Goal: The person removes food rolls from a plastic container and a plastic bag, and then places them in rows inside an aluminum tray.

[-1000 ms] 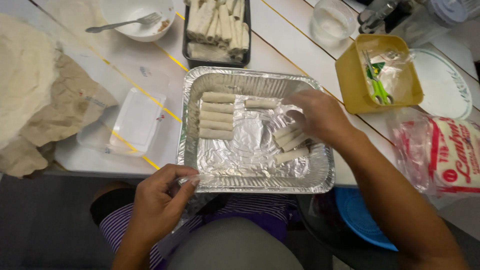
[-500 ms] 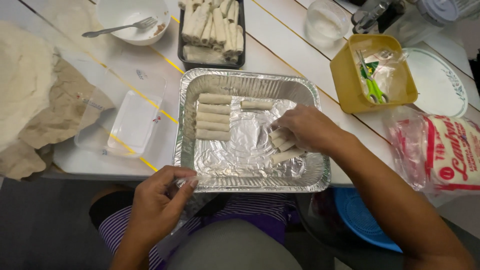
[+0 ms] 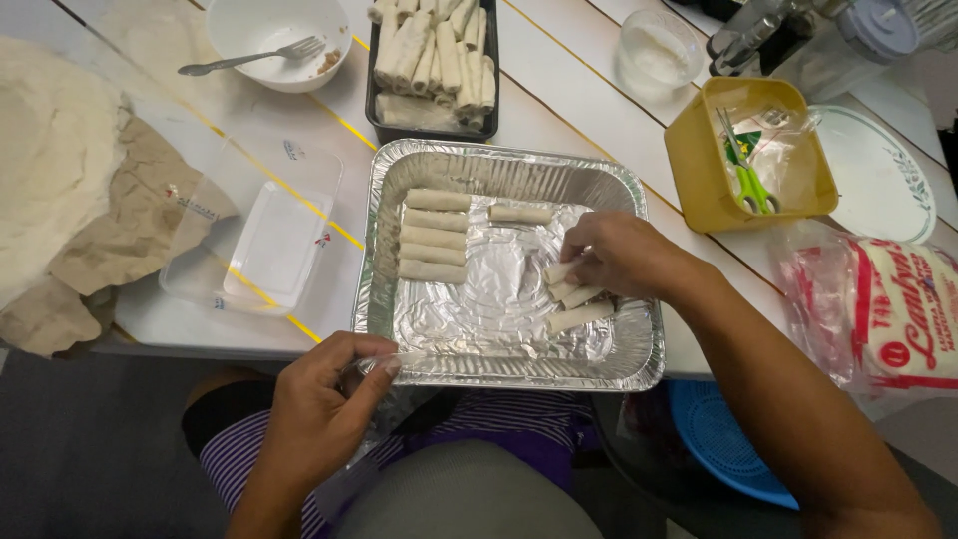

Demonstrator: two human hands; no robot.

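So, the foil tray [image 3: 639, 200] sits at the near edge of the white table [image 3: 559, 100], and I count eight rolled spring rolls in it: four stacked in a neat column on the left [image 3: 435, 236], one lone roll [image 3: 520, 214] up top in the middle, and three more [image 3: 574, 299] bunched under the right hand [image 3: 624, 255]. That hand's fingers are pinched together around one of those three rolls. The left hand [image 3: 319, 399] is clamped on the tray's near rim, thumb and fingers closed over the foil edge. Behind the tray there's one black tray [image 3: 371, 95] piled with more rolls, too many overlapping to count. Also one white bowl [image 3: 249, 35] with one fork [image 3: 249, 60], one clear plastic container [image 3: 264, 235], one glass cup [image 3: 654, 50], and one yellow tub [image 3: 699, 170] holding green scissors [image 3: 753, 185].
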